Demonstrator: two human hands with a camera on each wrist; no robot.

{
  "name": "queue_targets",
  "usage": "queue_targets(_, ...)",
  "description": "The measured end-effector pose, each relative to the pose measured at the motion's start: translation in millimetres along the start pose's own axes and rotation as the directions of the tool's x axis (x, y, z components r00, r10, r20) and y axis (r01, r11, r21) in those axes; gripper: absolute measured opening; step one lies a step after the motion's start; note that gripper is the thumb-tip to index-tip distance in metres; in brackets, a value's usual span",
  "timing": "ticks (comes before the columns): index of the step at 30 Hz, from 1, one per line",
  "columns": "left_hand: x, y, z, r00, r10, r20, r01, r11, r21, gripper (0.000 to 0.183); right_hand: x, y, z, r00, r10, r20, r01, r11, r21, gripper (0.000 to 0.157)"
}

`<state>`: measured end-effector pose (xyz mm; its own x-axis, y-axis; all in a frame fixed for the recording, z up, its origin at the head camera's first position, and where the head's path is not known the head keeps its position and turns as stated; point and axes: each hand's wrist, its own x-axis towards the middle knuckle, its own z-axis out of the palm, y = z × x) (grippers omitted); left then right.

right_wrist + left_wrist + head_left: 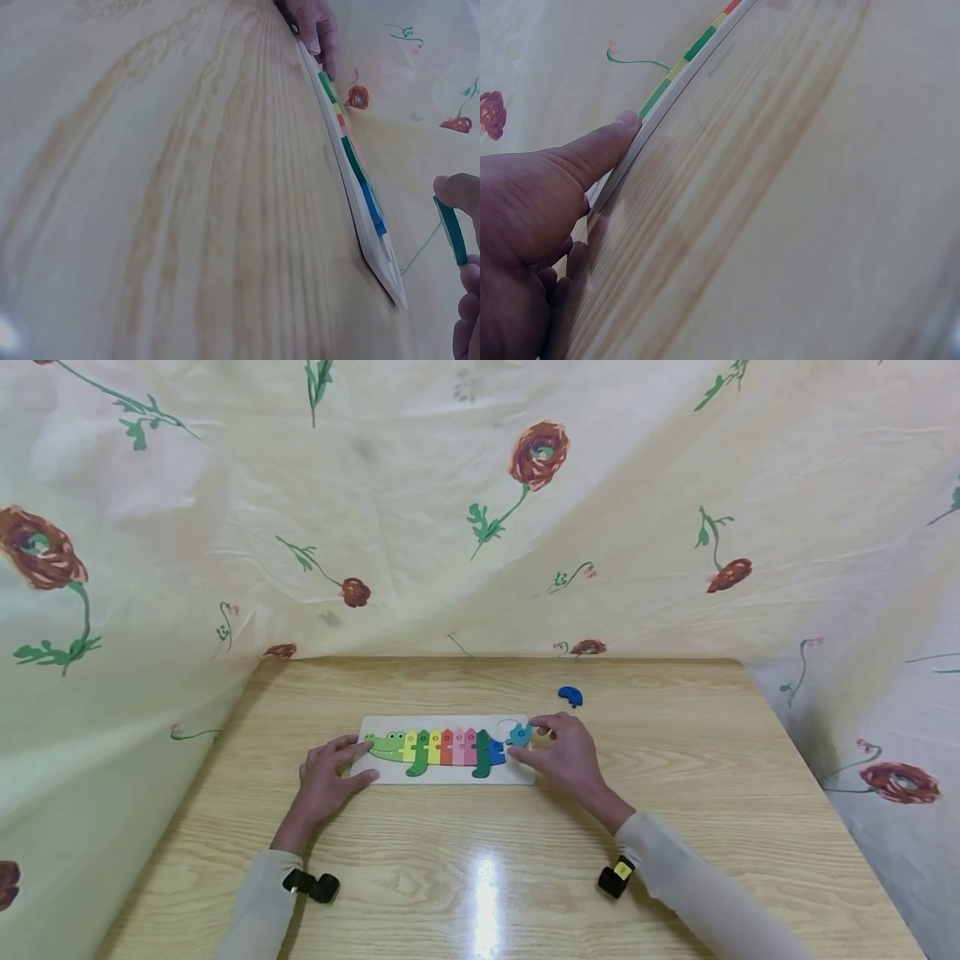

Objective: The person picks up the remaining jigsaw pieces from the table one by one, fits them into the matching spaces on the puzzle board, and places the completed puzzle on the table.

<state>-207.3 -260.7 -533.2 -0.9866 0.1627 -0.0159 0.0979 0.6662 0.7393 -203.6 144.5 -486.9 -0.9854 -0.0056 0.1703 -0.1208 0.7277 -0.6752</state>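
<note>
A crocodile puzzle board (pixel 450 778) lies on the table, with coloured, knobbed pieces joined in a row from the green head (pixel 387 744) to a blue piece (pixel 496 750). My left hand (pixel 327 777) holds the board's left end, its thumb (pixel 619 135) along the near edge and the other fingers around the end. Over the board's right end, my right hand (pixel 566 752) pinches a teal puzzle piece (pixel 520 734) between thumb and index finger. In the right wrist view that piece (pixel 451 229) is tilted and raised off the board. Beside it shows a bare rounded outline.
A dark blue curved puzzle piece (pixel 571 696) lies on the wooden table (pixel 450 852) behind the right hand. Flower-printed cloth (pixel 420 527) hangs behind the table and along both sides. Small black devices are strapped at both wrists.
</note>
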Motion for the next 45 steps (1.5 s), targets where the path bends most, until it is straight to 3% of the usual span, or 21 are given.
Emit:
queue_targets(7,0.2,-0.8,0.0,1.000,0.009,-0.007,-0.009,1.000,-0.001,0.061,0,1,5.5,0.999,0.044,0.016,-0.044,0.999,0.008,0.060)
queue_targets(45,-0.2,1.0,-0.6,1.000,0.010,-0.007,-0.010,1.000,0.010,0.061,6,12,22.2,0.999,0.021,0.038,-0.019,0.999,-0.037,0.059)
